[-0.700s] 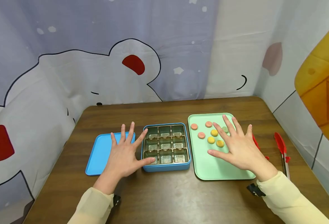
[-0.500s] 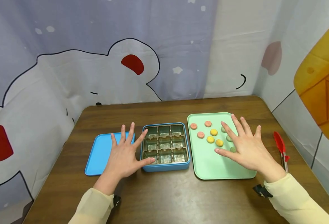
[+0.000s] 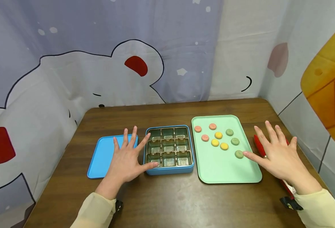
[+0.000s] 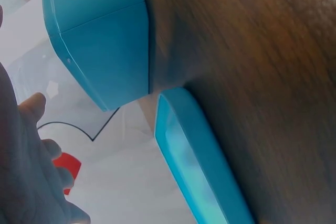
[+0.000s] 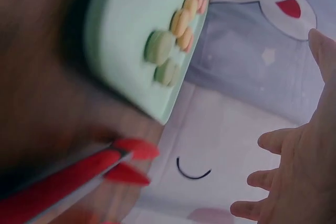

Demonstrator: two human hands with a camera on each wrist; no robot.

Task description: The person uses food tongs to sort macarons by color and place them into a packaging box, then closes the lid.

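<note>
My left hand point(image 3: 125, 161) hovers with fingers spread between the blue lid point(image 3: 100, 158) and the blue box point(image 3: 170, 171), holding nothing. Inside the box is a gold insert point(image 3: 168, 145) divided into several compartments. My right hand point(image 3: 281, 158), also spread and holding nothing, is over a pair of red-tipped tongs point(image 5: 136, 148), which it partly hides in the head view. Left of that hand lies a mint-green tray point(image 3: 227, 171) bearing small macarons: pink ones point(image 3: 205, 137), yellow ones point(image 3: 215, 142) and green ones point(image 3: 235, 141). The right thumb appears near the lowest green macaron; contact cannot be told.
Everything rests on a brown wooden table point(image 3: 167, 202). A printed curtain point(image 3: 184, 63) hangs behind the table's far edge and along both sides. The box stands between lid and tray.
My right hand has moved right, from above the tray to above the tongs, uncovering the green macarons. The left hand stays in place.
</note>
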